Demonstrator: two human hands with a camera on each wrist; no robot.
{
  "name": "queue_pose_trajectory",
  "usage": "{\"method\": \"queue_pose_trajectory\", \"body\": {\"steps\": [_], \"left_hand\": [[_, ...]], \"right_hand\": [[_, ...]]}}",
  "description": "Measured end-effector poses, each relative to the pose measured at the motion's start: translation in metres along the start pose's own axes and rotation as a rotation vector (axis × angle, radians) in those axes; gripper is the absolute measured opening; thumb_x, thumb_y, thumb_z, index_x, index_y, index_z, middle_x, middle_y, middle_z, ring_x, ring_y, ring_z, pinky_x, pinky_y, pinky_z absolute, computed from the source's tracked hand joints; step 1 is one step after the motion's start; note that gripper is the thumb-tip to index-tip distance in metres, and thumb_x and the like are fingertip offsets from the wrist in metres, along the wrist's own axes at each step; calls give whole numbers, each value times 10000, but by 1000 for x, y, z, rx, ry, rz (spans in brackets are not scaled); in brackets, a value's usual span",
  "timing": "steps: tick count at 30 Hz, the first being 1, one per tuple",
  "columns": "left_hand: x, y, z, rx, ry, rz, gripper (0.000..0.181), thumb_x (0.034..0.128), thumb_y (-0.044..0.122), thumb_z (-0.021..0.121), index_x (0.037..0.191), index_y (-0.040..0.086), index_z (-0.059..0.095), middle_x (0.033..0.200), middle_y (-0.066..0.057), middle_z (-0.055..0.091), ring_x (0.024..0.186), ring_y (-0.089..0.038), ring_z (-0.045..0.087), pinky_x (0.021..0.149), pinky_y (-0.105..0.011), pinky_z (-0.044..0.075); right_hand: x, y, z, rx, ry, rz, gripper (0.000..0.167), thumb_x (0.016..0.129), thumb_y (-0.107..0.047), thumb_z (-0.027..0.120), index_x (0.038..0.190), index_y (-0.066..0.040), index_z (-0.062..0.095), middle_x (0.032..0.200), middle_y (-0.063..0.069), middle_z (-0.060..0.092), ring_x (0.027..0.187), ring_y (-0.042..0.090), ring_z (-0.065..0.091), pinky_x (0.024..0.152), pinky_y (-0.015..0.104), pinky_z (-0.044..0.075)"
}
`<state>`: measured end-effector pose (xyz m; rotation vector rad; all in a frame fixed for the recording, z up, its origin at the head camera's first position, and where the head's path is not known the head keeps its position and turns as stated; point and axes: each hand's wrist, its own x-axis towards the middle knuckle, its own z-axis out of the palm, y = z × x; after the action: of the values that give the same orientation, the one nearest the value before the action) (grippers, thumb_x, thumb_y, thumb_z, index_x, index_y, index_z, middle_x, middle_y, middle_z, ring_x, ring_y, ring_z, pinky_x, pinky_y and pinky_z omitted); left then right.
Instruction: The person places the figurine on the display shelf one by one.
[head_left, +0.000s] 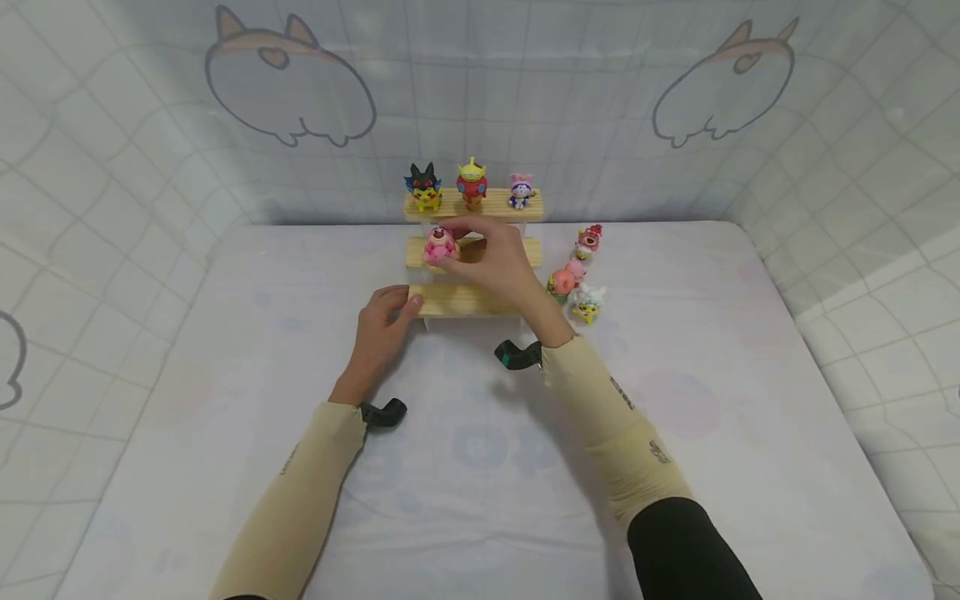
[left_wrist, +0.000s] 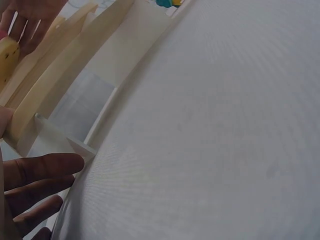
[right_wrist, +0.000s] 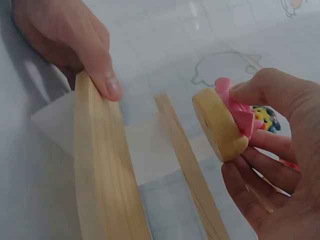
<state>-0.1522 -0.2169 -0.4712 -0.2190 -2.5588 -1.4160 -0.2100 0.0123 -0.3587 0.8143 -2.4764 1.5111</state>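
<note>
My right hand (head_left: 495, 258) pinches a pink bear figurine (head_left: 440, 245) between thumb and fingers at the left end of the middle tier. The right wrist view shows the figurine tilted, its round yellowish base (right_wrist: 217, 125) apart from the planks. With its thumb on the bottom plank, my left hand (head_left: 382, 333) holds the left end of a three-tier wooden display stand (head_left: 468, 302). In the left wrist view, the fingers (left_wrist: 45, 167) of that hand lie beside the stand's clear side support (left_wrist: 65, 135).
On the top tier stand a dark-eared yellow figurine (head_left: 425, 190), a red-and-yellow one (head_left: 472, 183) and a pink-and-purple one (head_left: 521, 192). Several more lie right of the stand, including a red-hatted figurine (head_left: 588, 241) and a white-topped yellow one (head_left: 587, 304). A patterned curtain (head_left: 480, 108) hangs behind.
</note>
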Motion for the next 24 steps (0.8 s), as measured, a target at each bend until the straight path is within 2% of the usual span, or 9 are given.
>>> {"method": "queue_pose_trajectory", "body": {"steps": [4,11,17,24], "left_hand": [[0,0,0,-1,-3,-1,428,1073,334,618,1257,-33,738,1380,-210,661,1379,-333,544,1209,-543,381],[1,1,0,9,-6,9,401,1076,302,612,1235,-42,745,1374,-227,660,1375,-346,550,1204,-539,389],[1,1,1,8,4,19,384,1068,287,625,1222,-42,750,1356,-231,668,1361,-351,561,1198,-536,395],[2,0,0,25,7,6,387,1068,299,624,1227,-28,754,1356,-209,673,1361,-330,562,1199,-519,394]], "right_hand": [[4,0,7,-8,-6,-10,465,892,-303,864,1309,-135,743,1193,-35,759,1094,113,657,970,280,512],[6,4,19,-53,13,25,498,878,-303,874,1318,-117,733,1210,0,759,1117,140,656,956,264,515],[5,7,25,18,15,56,500,891,-258,870,1343,-110,716,1235,34,752,1006,119,744,891,243,594],[3,5,24,46,-6,82,529,899,-283,867,1368,-105,701,1240,30,746,1033,128,735,920,251,593]]}}
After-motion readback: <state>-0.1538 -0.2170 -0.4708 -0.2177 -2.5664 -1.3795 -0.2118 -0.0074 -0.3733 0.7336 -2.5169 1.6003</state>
